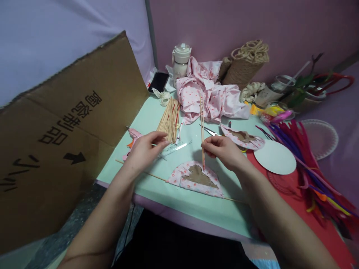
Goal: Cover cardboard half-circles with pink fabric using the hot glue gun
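Note:
My right hand (220, 148) pinches a pair of thin wooden sticks (202, 125) upright, their lower end at the curved edge of a half-round cardboard piece wrapped in pink floral cloth (175, 175). A long thin stick (235, 200) runs along that piece's straight side and sticks out at both ends. My left hand (148, 149) hovers above the pink glue gun (134, 133) and beside the clear ruler (179, 147), its fingers bent and slightly apart, with nothing visible between them. A bundle of wooden sticks (167, 121) lies just beyond it.
A large cardboard sheet (70, 130) stands at left. Crumpled pink cloth (196, 93), a bottle (181, 61), a phone (159, 81) and twine (244, 67) are at the back. Scissors (209, 130), a second wrapped piece (234, 136), a white disc (275, 157) and pipe cleaners (307, 160) lie right.

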### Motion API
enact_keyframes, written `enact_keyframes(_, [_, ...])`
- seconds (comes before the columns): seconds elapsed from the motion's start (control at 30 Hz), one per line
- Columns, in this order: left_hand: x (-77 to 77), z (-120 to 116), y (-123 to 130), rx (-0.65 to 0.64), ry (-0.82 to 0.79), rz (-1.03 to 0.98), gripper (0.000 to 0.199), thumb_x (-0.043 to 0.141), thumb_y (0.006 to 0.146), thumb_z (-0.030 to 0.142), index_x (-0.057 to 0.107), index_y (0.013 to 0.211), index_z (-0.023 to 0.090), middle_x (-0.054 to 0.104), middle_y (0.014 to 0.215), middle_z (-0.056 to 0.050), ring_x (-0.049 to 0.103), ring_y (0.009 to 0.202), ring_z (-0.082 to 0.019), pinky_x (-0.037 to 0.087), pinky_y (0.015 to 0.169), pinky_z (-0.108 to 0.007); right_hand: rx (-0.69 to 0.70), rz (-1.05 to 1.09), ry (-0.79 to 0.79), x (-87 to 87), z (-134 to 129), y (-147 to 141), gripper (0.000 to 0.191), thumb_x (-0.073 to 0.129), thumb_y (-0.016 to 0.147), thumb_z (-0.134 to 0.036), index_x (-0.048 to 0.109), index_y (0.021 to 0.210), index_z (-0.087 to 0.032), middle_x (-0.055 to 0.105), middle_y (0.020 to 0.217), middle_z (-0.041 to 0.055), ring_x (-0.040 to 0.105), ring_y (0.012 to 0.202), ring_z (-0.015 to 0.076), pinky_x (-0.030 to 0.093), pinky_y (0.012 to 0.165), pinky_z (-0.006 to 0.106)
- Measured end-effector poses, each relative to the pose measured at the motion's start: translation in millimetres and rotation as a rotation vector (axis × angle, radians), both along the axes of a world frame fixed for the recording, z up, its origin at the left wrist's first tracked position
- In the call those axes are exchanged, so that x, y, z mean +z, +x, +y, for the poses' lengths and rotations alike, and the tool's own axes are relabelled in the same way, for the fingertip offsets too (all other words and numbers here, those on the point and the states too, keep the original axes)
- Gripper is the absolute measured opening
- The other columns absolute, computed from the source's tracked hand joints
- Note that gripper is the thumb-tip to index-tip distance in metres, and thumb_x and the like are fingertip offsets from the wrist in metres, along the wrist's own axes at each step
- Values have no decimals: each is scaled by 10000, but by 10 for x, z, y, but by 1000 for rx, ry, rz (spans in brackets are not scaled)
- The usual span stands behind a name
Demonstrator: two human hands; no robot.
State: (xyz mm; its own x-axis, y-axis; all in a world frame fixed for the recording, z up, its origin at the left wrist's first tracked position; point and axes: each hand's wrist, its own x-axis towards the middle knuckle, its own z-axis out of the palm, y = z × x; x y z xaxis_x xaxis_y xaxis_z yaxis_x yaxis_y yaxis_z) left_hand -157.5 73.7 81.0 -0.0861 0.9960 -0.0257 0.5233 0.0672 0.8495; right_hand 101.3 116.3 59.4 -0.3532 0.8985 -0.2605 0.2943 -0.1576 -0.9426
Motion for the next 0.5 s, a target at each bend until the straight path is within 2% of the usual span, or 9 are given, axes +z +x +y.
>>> enact_keyframes(0.13, [-113,-427,-486,231,40,466,324,619,824,401,694,1062,194,650,1083,-103,623,956,-263,487,894,-397,30,-97,5,29,-251,110,298,641,762,-474,588,675,-194,525,593,-13,429,539,109,339,527,258])
enact_keyframes(0.23, [-249,-587,-685,296,-1,700,450,595,831,428,628,1179,145,583,1160,-171,553,1118,-344,439,984,-479,77,-109,-57,4,-528,125,295,606,806,-477,578,702,-203,568,638,3,485,582,132,381,559,266])
enact_keyframes(0.37, [-345,-578,-673,236,-78,730,549,606,822,448,547,1250,110,603,1143,-188,560,1112,-359,448,968,-485,150,-80,-106,-87,-814,114,259,560,861,-443,590,776,-200,668,818,55,561,719,173,430,650,287])
enact_keyframes(0.5, [-327,-442,-562,221,-119,726,478,583,839,429,555,1200,117,648,1092,-170,609,1044,-340,471,919,-457,160,-116,-102,-157,-900,132,249,544,865,-425,586,779,-195,661,821,56,544,719,172,421,649,286])
